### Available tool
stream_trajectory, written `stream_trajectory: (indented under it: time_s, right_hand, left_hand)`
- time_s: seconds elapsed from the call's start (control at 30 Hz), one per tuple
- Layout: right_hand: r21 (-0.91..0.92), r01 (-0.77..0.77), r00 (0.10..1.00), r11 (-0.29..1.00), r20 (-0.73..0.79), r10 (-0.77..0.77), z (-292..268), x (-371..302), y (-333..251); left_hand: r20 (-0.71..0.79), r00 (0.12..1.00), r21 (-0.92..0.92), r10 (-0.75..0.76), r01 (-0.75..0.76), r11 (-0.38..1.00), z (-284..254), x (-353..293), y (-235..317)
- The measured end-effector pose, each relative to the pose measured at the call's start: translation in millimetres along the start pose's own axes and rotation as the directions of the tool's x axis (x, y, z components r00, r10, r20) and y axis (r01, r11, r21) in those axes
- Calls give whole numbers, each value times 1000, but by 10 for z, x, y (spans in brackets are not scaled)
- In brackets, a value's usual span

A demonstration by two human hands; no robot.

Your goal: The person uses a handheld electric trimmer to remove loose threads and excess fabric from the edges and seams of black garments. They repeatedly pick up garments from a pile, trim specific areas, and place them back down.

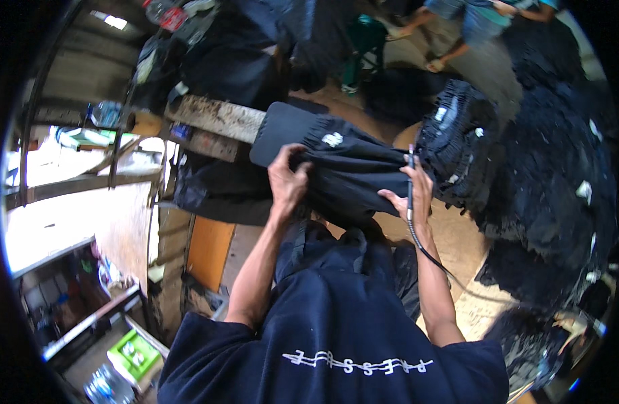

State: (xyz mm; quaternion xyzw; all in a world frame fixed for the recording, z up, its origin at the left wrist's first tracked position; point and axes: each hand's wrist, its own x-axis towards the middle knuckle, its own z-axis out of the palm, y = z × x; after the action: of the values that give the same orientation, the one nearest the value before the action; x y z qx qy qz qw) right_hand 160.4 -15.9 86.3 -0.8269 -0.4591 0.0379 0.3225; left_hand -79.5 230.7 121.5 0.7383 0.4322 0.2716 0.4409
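A black garment with a gathered edge and a small white print is stretched over a flat black board in front of me. My left hand is at the garment's left end, next to the board, its thumb and fingers curled at the cloth. At the garment's right end my right hand is closed around a slim pen-shaped tool, its tip pointing away from me. From the tool a thin black cord runs down past my right forearm. My right thumb lies toward the cloth.
A worn wooden beam stands behind the board. To the right are a stack of folded black garments and a large heap of black cloth. Another person's hand shows at the far right, near a green stool.
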Motion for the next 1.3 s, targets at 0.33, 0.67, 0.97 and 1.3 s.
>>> stream_trajectory:
  time_s: [0.33,0.67,0.97,1.3]
  right_hand:
    - [261,-16,994,965,112,-13,438,797,86]
    - [450,-110,993,886,11,118,521,832,86]
    - [618,225,936,753,78,-343,1113,1147,-808]
    - [615,421,838,667,17,-545,1409,1267,-811]
  left_hand:
    - [-289,919,749,267,43,661,122,514,-385]
    - [163,984,634,-66,-53,772,163,473,-162]
    - [219,968,-34,-125,136,990,-23,719,-368]
    - [211,954,-162,-215,251,954,25,637,-589]
